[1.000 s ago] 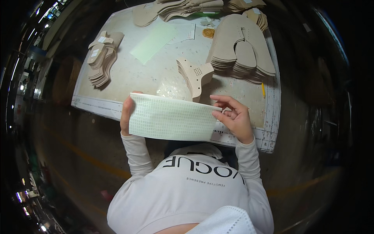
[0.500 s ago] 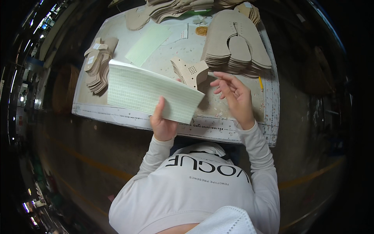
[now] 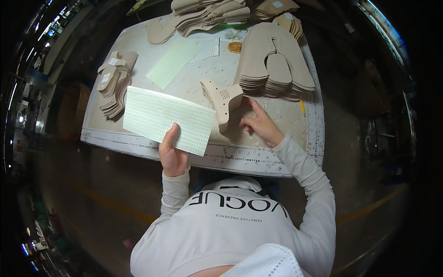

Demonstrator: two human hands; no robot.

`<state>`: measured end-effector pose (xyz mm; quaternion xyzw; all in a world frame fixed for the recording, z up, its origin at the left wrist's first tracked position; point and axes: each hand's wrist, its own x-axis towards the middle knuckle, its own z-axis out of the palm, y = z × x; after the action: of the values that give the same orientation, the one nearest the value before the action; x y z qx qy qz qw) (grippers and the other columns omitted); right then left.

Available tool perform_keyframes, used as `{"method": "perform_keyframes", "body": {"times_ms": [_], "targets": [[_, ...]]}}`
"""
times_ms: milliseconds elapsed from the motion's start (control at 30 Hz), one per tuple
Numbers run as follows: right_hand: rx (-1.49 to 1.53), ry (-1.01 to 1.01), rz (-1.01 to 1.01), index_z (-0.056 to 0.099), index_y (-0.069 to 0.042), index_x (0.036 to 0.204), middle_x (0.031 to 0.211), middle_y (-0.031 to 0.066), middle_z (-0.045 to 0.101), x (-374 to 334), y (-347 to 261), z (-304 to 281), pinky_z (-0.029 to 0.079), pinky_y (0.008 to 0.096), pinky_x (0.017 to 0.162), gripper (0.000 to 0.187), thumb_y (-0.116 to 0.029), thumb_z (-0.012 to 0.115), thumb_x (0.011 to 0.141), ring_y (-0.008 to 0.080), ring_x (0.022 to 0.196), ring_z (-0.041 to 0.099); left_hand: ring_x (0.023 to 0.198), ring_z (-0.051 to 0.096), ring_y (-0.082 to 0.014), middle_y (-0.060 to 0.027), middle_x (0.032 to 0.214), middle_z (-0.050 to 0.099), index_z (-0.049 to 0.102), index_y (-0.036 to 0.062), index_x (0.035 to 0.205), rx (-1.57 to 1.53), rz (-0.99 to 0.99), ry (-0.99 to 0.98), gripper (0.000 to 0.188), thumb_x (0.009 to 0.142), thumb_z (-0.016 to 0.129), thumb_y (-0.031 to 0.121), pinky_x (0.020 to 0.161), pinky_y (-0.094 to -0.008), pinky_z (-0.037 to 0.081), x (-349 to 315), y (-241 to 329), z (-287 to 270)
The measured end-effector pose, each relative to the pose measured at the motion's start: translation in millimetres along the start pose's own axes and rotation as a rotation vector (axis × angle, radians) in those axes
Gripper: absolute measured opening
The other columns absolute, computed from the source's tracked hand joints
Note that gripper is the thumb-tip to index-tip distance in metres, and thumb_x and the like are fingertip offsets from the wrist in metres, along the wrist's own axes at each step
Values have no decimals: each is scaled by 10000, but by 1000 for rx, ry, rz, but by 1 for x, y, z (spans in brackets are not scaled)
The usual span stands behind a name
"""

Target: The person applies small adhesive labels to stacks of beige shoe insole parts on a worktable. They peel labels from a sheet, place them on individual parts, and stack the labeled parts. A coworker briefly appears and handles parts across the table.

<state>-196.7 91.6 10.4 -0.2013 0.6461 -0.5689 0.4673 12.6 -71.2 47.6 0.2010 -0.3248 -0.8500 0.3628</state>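
Note:
My left hand (image 3: 174, 154) grips a pad of pale green label sheets (image 3: 161, 117), thumb on top and fingers hidden beneath. The sheets are printed in rows of small cells and slant over the table's front left part. Right of them stands a small stack of beige perforated cut pieces (image 3: 224, 95), shaped like shoe uppers. My right hand (image 3: 262, 123) is at that stack's right side, fingers bent and apart, holding nothing I can see. Its index fingertip is close to the stack's edge; whether it touches, I cannot tell.
A tall stack of large beige pieces (image 3: 302, 74) stands at the right, with a yellow pencil (image 3: 302, 107) near it. More piled pieces lie at the left (image 3: 115, 87) and back (image 3: 210, 16). Another green sheet (image 3: 171, 62) and a tape roll (image 3: 234, 47) lie on the table (image 3: 138, 60).
My left hand has shifted left and nearer with the label sheets, uncovering more of the small stack. My right hand has moved left and nearer, beside that stack. The whole view has shifted slightly.

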Motion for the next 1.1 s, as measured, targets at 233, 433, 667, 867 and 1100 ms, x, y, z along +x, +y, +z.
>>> {"method": "perform_keyframes", "body": {"times_ms": [233,433,667,867,1100], "targets": [[14,208,-395,245,-110,1548,1406,138,466,-33,8,41,493,228,680,725,-37,626,935,125,891,624,1138,610,-198,-117,1225,617,507,-25,1300,138,75,-172,394,934,640,37,975,-343,495,-8,-12,37],[-194,311,-882,574,-37,1332,1252,119,604,-54,-29,40,540,244,749,408,-85,659,936,152,1013,624,1075,592,-175,-95,1177,618,527,-6,1269,287,106,-124,399,911,695,43,948,-303,455,-17,-21,51],[231,141,-690,629,32,1197,1097,67,674,-58,-38,53,488,198,738,283,-57,677,933,63,874,588,1000,613,-167,-98,1140,640,588,-24,1205,381,186,-183,307,922,681,49,887,-299,481,-31,-24,48],[132,239,-686,680,35,1089,916,29,697,-60,-33,51,471,201,626,190,-79,688,937,51,736,584,956,620,-149,-80,1098,659,622,-31,1163,412,250,-214,251,930,670,48,849,-279,489,-37,-34,39],[-84,428,-773,719,-15,1011,932,39,693,-62,-42,48,498,225,636,135,-59,727,884,98,800,626,942,628,-145,-72,1080,665,645,-29,1137,414,262,-209,213,939,665,46,838,-273,492,-42,-39,39]]}}
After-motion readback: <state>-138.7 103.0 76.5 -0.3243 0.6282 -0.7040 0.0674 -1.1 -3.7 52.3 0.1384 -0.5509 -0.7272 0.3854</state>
